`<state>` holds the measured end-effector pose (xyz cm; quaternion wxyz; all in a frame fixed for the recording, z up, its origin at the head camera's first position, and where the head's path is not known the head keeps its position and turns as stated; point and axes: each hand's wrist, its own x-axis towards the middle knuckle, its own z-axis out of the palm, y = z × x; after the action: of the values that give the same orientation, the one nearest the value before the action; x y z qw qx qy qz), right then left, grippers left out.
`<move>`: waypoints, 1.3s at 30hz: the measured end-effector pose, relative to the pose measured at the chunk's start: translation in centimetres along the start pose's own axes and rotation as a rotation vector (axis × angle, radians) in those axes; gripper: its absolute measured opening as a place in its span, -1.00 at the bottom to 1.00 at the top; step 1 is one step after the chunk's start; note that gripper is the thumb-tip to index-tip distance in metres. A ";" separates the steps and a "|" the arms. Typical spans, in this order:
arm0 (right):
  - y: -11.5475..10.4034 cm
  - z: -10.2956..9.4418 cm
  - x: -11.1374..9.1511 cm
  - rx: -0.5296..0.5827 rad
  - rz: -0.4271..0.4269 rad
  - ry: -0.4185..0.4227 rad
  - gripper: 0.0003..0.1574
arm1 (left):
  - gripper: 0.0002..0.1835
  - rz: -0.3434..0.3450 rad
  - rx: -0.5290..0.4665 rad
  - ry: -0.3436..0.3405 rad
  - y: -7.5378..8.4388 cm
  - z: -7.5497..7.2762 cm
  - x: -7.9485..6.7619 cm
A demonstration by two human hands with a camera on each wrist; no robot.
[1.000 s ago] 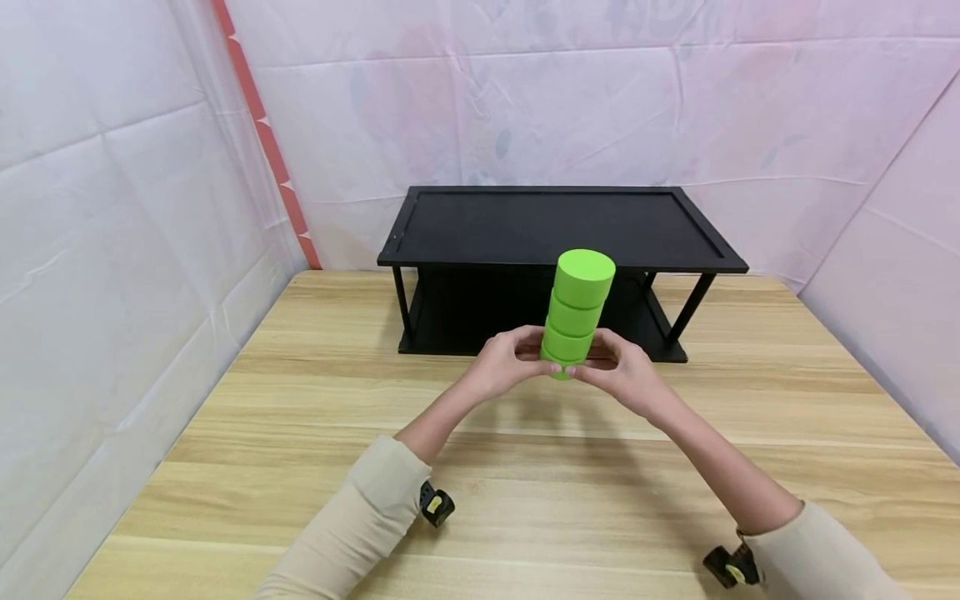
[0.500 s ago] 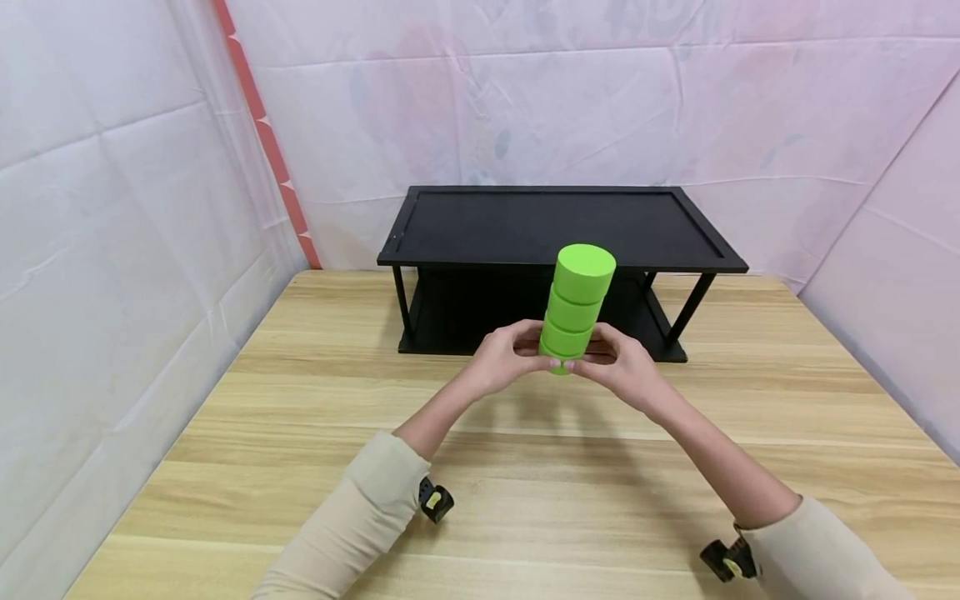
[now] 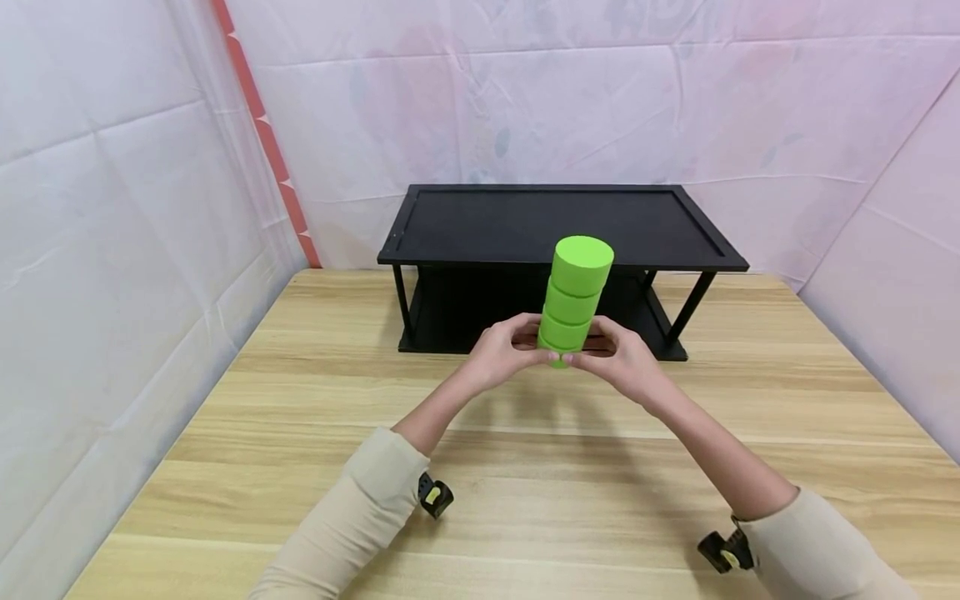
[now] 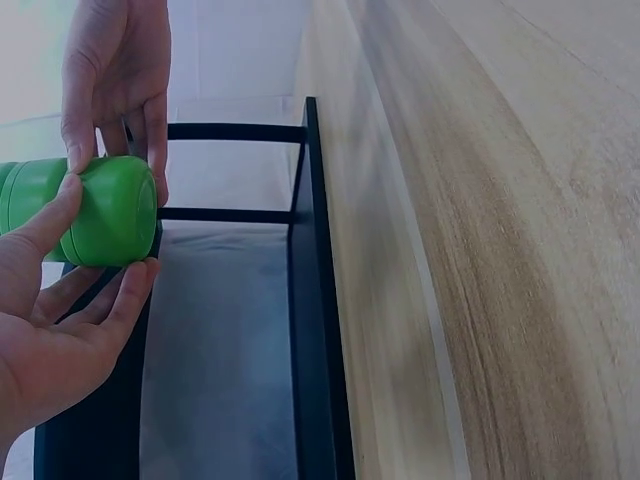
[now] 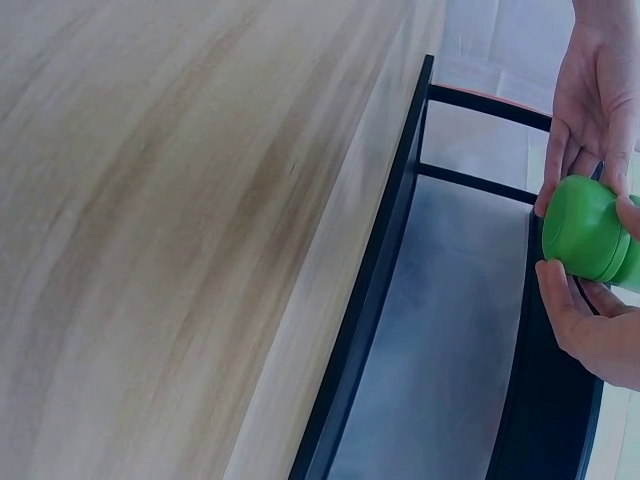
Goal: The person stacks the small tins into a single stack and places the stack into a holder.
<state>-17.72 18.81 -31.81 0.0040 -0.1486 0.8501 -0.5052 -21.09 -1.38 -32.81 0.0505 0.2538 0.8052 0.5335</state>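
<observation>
A bright green cylinder (image 3: 573,304), made of several round sections one above another, is held above the table with its top leaning slightly right in the head view. My left hand (image 3: 504,353) grips its lower left side, thumb in front and fingers behind. From the right, my right hand (image 3: 627,363) grips the same bottom section, the two thumbs close together at the front. The left wrist view shows the smooth rounded base of the green cylinder (image 4: 115,212) between both hands. Fingers lie along its underside edge in the right wrist view, around the green cylinder (image 5: 582,228).
Behind the hands stands a black two-tier rack (image 3: 487,225) with a flat upper shelf on posts and a lower shelf (image 3: 465,321) near the wooden tabletop (image 3: 360,400). White sheeting (image 3: 570,108) hangs behind and at both sides. Each wrist bears a small black camera (image 3: 435,497).
Both hands have raised the green cylinder a little, and it now overlaps more of the rack's upper shelf in the head view. Their grip looks the same.
</observation>
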 end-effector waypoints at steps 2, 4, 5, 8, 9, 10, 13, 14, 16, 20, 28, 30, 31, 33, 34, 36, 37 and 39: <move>-0.1 0.0 0.1 -0.006 0.010 0.002 -0.36 | -0.45 0.001 -0.012 -0.003 0.0 -0.1 0.1; -0.2 -0.1 0.1 -0.007 0.020 0.002 -0.35 | -0.46 0.003 -0.019 -0.003 0.0 -0.1 0.1; -0.2 -0.1 0.2 -0.010 0.022 0.003 -0.34 | -0.46 0.004 -0.021 -0.002 0.0 -0.2 0.2; -0.4 -0.1 0.3 -0.006 0.028 0.006 -0.33 | -0.46 0.001 -0.018 -0.001 0.6 -0.4 0.0; -0.4 -0.1 0.3 -0.004 0.029 0.007 -0.33 | -0.46 0.003 -0.018 0.000 0.7 -0.4 0.0; -0.4 -0.1 0.4 -0.001 0.029 0.007 -0.33 | -0.46 0.002 -0.017 0.000 0.7 -0.5 0.1; -0.4 -0.1 0.6 0.005 0.026 0.003 -0.34 | -0.45 0.003 -0.015 -0.004 0.2 -0.5 0.4; -0.4 -0.1 0.6 0.004 0.023 0.002 -0.34 | -0.45 0.000 -0.017 -0.007 0.3 -0.5 0.5; -0.3 -0.2 0.7 0.002 0.019 0.001 -0.34 | -0.44 -0.008 -0.019 -0.011 0.3 -0.6 0.5; -0.4 -0.3 0.9 -0.015 0.021 0.002 -0.33 | -0.43 -0.023 -0.026 -0.014 0.5 -0.7 0.6; -0.6 -0.5 1.2 -0.038 0.034 0.004 -0.29 | -0.44 -0.041 -0.033 0.009 0.7 -0.8 0.8; -0.7 -0.5 1.3 -0.038 0.043 0.002 -0.28 | -0.44 -0.041 -0.038 0.008 0.8 -0.8 0.8; -0.8 -0.5 1.3 -0.036 0.045 0.000 -0.28 | -0.44 -0.040 -0.040 0.006 0.8 -0.8 0.8; -0.8 -0.6 1.3 -0.037 0.046 -0.002 -0.28 | -0.45 -0.039 -0.041 0.005 0.9 -0.8 0.9; -0.8 -0.6 1.3 -0.038 0.046 -0.001 -0.28 | -0.46 -0.039 -0.041 0.005 0.9 -0.8 0.9; -0.9 -0.6 1.4 -0.042 0.039 0.004 -0.28 | -0.45 -0.033 -0.043 0.006 0.9 -0.9 0.9; -0.9 -0.6 1.4 -0.042 0.036 0.005 -0.28 | -0.45 -0.029 -0.042 0.007 0.9 -0.9 0.9; -1.0 -0.7 1.5 -0.045 0.033 0.008 -0.27 | -0.45 -0.022 -0.038 0.009 1.0 -1.0 0.9</move>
<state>-19.02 18.57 -30.41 0.0055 -0.1327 0.8635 -0.4865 -21.91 -1.46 -31.36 0.0578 0.2417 0.7979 0.5492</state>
